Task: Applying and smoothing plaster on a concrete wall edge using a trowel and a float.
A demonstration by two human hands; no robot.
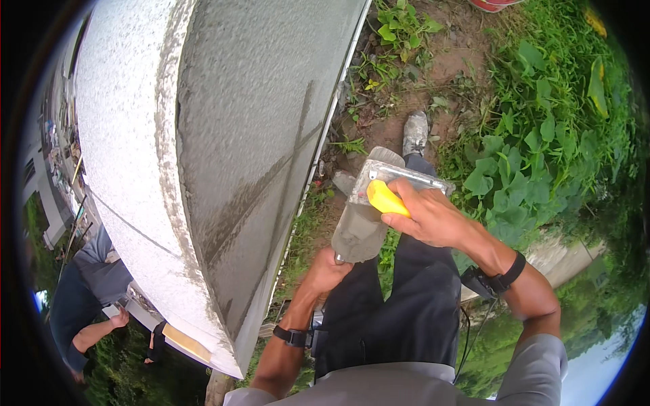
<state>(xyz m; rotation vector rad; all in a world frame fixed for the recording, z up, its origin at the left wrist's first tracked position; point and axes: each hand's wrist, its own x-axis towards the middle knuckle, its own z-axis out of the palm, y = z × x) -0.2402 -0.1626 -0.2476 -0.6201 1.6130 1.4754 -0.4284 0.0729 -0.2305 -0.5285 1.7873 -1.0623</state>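
My right hand [433, 215] is wrapped round the yellow handle [387, 199] of a plastering float, whose flat, mortar-smeared plate [414, 175] stretches out to the right. Below and left of it, my left hand [326, 272] grips the short handle of a trowel. The trowel's broad grey blade [359, 233] carries wet mortar and lies partly under the float, so its middle is hidden. Whether the two tools touch is unclear. Both are in front of my legs, to the right of a wall face with grey plaster [250, 122], apart from it.
A rough white wall face [128, 115] meets the grey one at a corner. A pale strip [344, 71] edges the plaster. Another person's hand [119, 318] shows at lower left. Leafy plants [514, 176] border the dirt path [460, 74]; a red bucket [494, 4] stands at the top.
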